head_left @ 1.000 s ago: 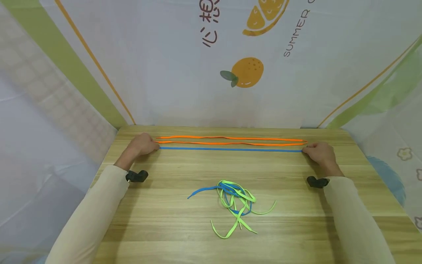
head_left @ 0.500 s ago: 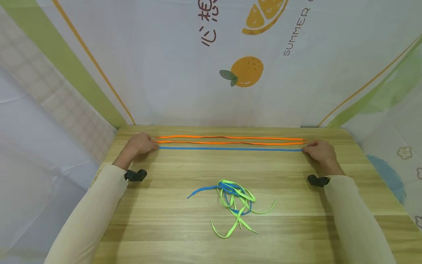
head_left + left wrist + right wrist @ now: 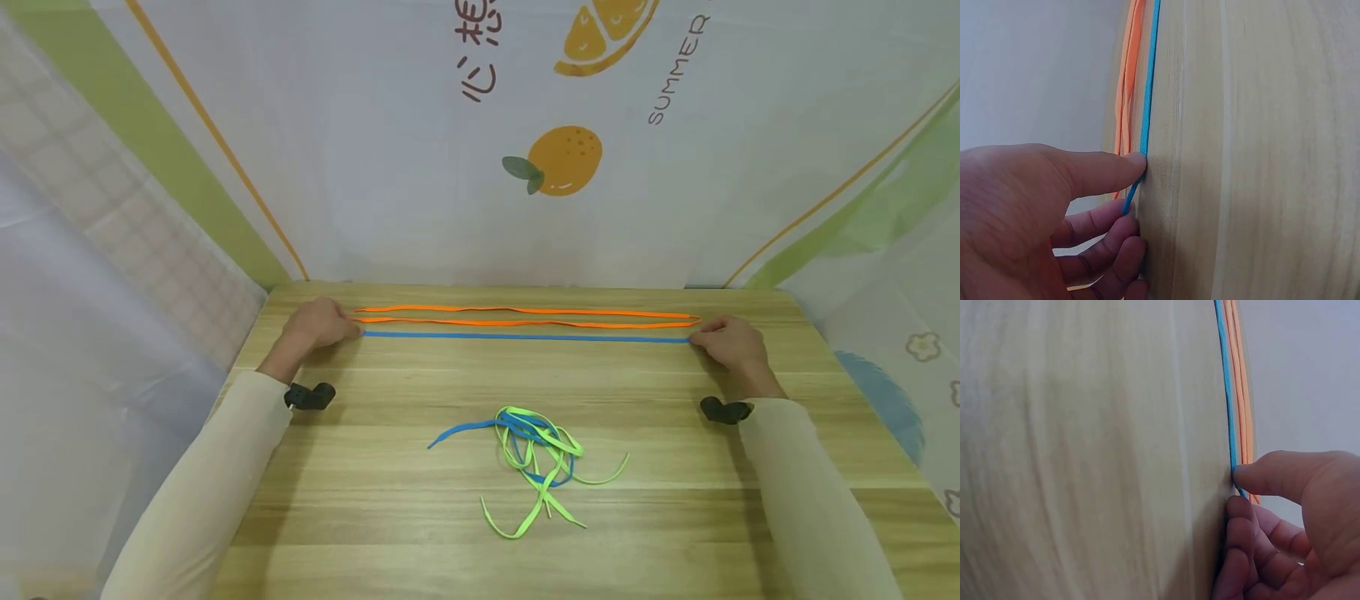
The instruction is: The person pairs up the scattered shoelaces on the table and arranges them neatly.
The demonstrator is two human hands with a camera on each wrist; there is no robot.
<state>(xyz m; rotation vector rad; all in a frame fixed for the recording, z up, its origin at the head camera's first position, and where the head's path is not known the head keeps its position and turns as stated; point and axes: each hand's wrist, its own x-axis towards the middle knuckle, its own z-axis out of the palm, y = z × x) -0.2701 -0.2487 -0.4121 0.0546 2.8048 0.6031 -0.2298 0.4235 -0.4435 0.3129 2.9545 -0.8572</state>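
A blue shoelace (image 3: 525, 337) stretches straight across the back of the wooden table. At its left end my left hand (image 3: 320, 323) pinches it, the thumb (image 3: 1125, 169) lying on the lace and its tip showing by the fingertips in the left wrist view. My right hand (image 3: 731, 343) pinches the other end, thumb (image 3: 1266, 475) over the lace in the right wrist view. Just behind runs an orange shoelace (image 3: 487, 323) in two near-parallel lines that come together at the right. Its left end passes close beside the left hand's fingers.
Nearer the front of the table (image 3: 375, 517) lies a loose tangle of yellow-green shoelace (image 3: 564, 454) and blue shoelace (image 3: 461, 428). A white printed cloth (image 3: 420, 183) hangs along the back edge, with more cloth at both sides.
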